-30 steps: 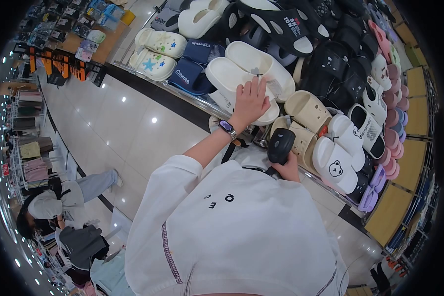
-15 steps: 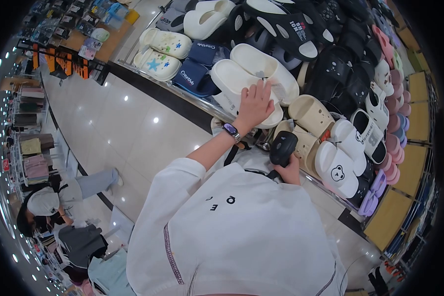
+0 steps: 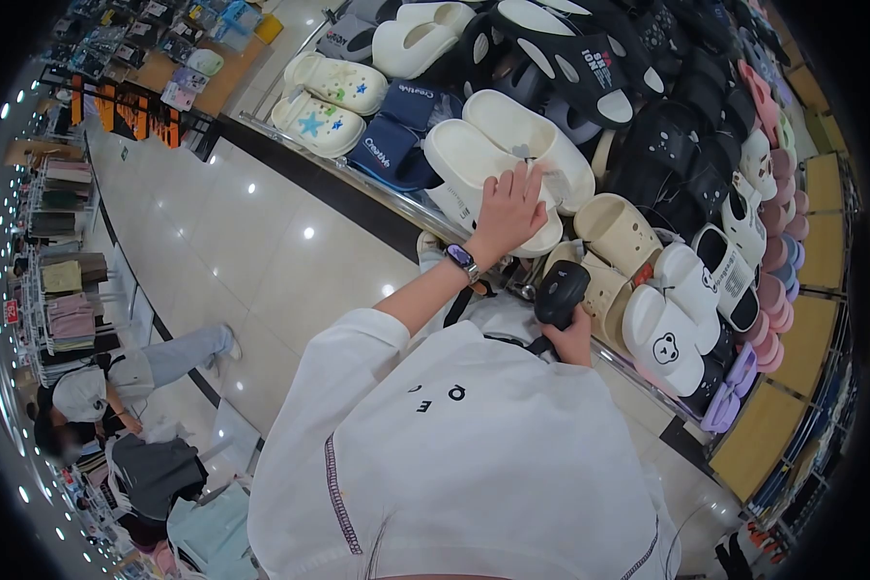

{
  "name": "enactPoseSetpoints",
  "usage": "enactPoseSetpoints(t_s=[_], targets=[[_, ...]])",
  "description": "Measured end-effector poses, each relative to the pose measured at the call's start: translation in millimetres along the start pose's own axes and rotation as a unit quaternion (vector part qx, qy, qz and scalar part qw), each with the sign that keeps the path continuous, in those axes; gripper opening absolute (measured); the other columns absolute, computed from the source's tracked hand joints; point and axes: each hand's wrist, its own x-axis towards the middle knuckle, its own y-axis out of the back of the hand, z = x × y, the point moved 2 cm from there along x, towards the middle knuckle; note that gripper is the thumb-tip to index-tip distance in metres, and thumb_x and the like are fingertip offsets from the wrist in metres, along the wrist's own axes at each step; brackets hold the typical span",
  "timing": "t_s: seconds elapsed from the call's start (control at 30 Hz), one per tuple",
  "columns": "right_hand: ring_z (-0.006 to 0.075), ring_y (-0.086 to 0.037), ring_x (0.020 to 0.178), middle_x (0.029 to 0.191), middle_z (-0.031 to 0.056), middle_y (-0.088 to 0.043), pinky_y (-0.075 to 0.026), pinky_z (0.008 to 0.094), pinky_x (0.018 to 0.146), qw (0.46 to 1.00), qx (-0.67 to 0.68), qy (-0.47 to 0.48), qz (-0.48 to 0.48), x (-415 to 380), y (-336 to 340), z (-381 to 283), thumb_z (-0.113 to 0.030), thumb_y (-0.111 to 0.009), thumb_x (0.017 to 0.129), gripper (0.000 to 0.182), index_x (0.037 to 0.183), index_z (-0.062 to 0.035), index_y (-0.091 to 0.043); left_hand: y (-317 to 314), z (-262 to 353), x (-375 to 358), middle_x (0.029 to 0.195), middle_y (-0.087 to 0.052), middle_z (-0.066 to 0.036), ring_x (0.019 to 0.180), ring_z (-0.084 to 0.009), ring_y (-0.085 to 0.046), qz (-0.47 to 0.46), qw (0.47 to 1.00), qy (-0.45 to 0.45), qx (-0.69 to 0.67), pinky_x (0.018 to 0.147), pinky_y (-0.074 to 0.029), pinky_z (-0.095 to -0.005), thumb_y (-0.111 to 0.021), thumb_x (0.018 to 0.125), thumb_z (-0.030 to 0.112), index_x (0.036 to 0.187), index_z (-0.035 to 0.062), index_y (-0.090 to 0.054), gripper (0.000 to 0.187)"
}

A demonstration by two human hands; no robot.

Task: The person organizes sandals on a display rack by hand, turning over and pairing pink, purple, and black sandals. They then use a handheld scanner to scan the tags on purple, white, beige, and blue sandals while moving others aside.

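My left hand (image 3: 508, 215), with a watch at the wrist, lies on the front of a pair of plain white slippers (image 3: 469, 150). Its fingers are stretched out over the slippers and a tag between them. In my right hand (image 3: 572, 338) is a black handheld barcode scanner (image 3: 561, 292), gripped by its handle; its head points up toward the shoes. Right beside the scanner sit beige clogs (image 3: 619, 232). White slides with a bear face (image 3: 662, 333) lie to the right of those.
Navy slides (image 3: 387, 150) and white clogs with stars (image 3: 321, 124) lie left on the display. Black slippers (image 3: 667, 135) are piled behind, pink ones (image 3: 773, 280) at right. A metal rail (image 3: 396, 198) edges the display. Another person (image 3: 97, 391) stands by clothes racks.
The whole view has shifted slightly, so the shoes appear a little lower and further right. My left hand stays on the white slippers, and my right hand keeps hold of the scanner.
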Motion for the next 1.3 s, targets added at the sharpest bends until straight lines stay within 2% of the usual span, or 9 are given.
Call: enactPoseSetpoints(t_s=[0.5,0.6,0.77,0.83,0.97,1.03,1.13,1.23,1.3], targets=[[0.0146,-0.057,0.077,0.084,0.0077,-0.062,-0.045,0.0273,0.072,0.998,-0.028,0.003,0.054,5,-5,9,-0.01,-0.069,0.057,0.041,0.095,-0.0003,-0.058,0,-1,0,0.112,-0.048,-0.016,0.09,-0.0258,-0.047,-0.008,1.0,0.01,-0.012,0.075,-0.036,-0.0385,-0.056,0.071,0.026,0.119,0.0013,-0.046,0.055],[0.0148,-0.057,0.075,0.083,0.0077,-0.061,-0.046,0.0277,0.07,0.997,-0.007,-0.049,0.056,4,-7,13,-0.01,-0.069,0.058,0.04,0.094,0.0003,-0.057,2,-1,-1,0.113,-0.047,-0.016,0.094,-0.0262,-0.047,-0.017,0.999,0.016,-0.024,0.077,-0.036,-0.0389,-0.056,0.072,0.027,0.12,0.0014,-0.045,0.055],[0.013,-0.055,0.06,0.077,0.0076,-0.059,-0.045,0.0265,0.055,0.993,0.034,-0.078,0.085,4,-11,3,-0.006,-0.07,0.059,0.035,0.09,0.0018,-0.056,9,-3,-5,0.118,-0.043,-0.017,0.104,-0.0293,-0.043,-0.023,0.996,0.032,-0.075,0.086,-0.035,-0.0423,-0.056,0.074,0.025,0.121,0.0014,-0.043,0.054],[0.0124,-0.054,0.058,0.076,0.0075,-0.059,-0.044,0.0261,0.052,0.993,0.033,-0.062,0.093,7,-10,17,-0.006,-0.07,0.059,0.034,0.089,0.0019,-0.055,16,-13,-14,0.121,-0.04,-0.017,0.11,-0.0322,-0.039,-0.01,0.984,0.039,-0.175,0.094,-0.031,-0.0438,-0.058,0.075,0.023,0.122,0.0018,-0.04,0.054],[0.0114,-0.05,0.048,0.068,0.0055,-0.057,-0.04,0.025,0.045,0.988,0.033,-0.064,0.135,7,-16,6,-0.008,-0.071,0.063,0.031,0.087,0.0014,-0.054,29,-48,-56,0.12,-0.038,-0.018,0.112,-0.0341,-0.037,-0.008,0.981,0.063,-0.183,0.097,-0.029,-0.043,-0.06,0.075,0.019,0.121,0.002,-0.039,0.053],[0.0118,-0.051,0.048,0.067,0.0057,-0.057,-0.04,0.0253,0.045,0.987,0.034,-0.061,0.148,6,-19,-2,-0.008,-0.071,0.063,0.031,0.087,0.0016,-0.055,34,-76,-81,0.112,-0.042,-0.017,0.109,-0.0343,-0.039,-0.005,0.969,0.171,-0.178,0.094,-0.032,-0.0431,-0.059,0.075,0.015,0.118,0.0013,-0.041,0.048],[0.0127,-0.052,0.05,0.07,0.007,-0.059,-0.042,0.0259,0.047,0.981,0.009,-0.068,0.182,11,-26,4,-0.008,-0.071,0.06,0.033,0.088,0.0015,-0.056,42,-124,-115,0.114,-0.04,-0.018,0.108,-0.0338,-0.039,-0.014,0.95,0.272,-0.153,0.095,-0.031,-0.0402,-0.061,0.076,0.014,0.114,-0.0002,-0.043,0.045],[0.0148,-0.057,0.057,0.073,0.0093,-0.062,-0.045,0.0279,0.054,0.973,-0.035,-0.092,0.207,19,-39,-1,-0.01,-0.071,0.057,0.037,0.09,0.0013,-0.059,57,-164,-130,0.112,-0.042,-0.017,0.107,-0.0323,-0.04,-0.018,0.935,0.324,-0.145,0.094,-0.032,-0.0388,-0.06,0.077,0.014,0.112,-0.0009,-0.044,0.041],[0.0165,-0.06,0.064,0.072,0.0096,-0.063,-0.047,0.0298,0.061,0.981,-0.026,0.032,0.188,26,-49,5,-0.011,-0.071,0.056,0.036,0.088,0.0014,-0.061,63,-182,-131,0.111,-0.042,-0.017,0.107,-0.0317,-0.04,-0.007,0.927,0.346,-0.142,0.094,-0.032,-0.0384,-0.059,0.078,0.014,0.111,-0.0009,-0.045,0.039]])
